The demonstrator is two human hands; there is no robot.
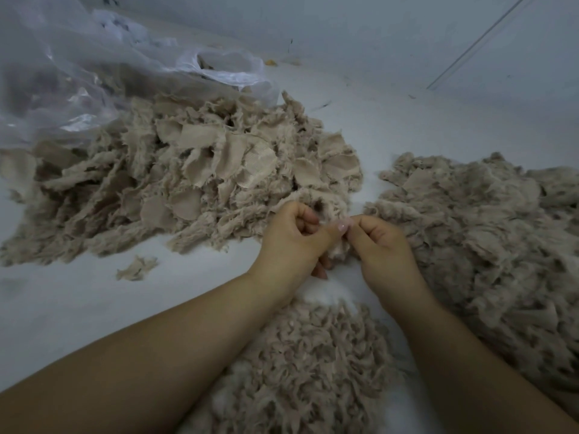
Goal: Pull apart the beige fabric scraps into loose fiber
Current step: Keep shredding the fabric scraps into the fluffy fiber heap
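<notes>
A big heap of beige fabric scraps [188, 180] with frayed edges lies at centre left on the white surface. My left hand [294, 242] and my right hand [380, 245] meet in front of it, thumbs nearly touching. Both pinch one small pale scrap [336, 250] between them, and most of that scrap is hidden by the fingers. A fluffier beige pile of loose fiber [488, 233] spreads to the right. Another loose fiber pile [313, 368] lies under my forearms at the bottom.
A clear plastic bag [94, 67] lies crumpled at the upper left behind the scrap heap. One stray scrap [136, 267] sits alone left of my left wrist. The white surface [407, 104] stretches bare toward the back right, crossed by a dark thin line.
</notes>
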